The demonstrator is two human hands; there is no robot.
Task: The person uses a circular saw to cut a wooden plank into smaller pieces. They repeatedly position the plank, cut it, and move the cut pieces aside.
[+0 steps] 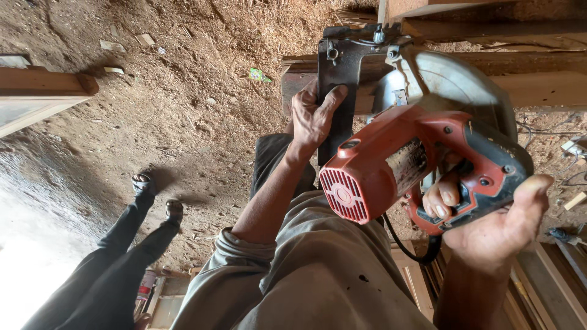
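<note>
A red and black circular saw (403, 159) fills the middle right, with a silver blade guard (449, 82) and a dark base plate (338, 79). My right hand (495, 226) is wrapped around the saw's rear handle, fingers through the grip. My left hand (313, 116) lies flat against the base plate's edge, thumb up along it. The saw sits on a wooden plank (538, 88) that runs off to the right. A black cord (403, 244) hangs from the saw's underside.
Sawdust covers the dirt floor (183, 110). Another person's dark-trousered legs and sandals (131, 226) stand at the lower left. A wooden frame (36, 91) lies at the left edge. Stacked timber strips (550, 281) sit at the lower right.
</note>
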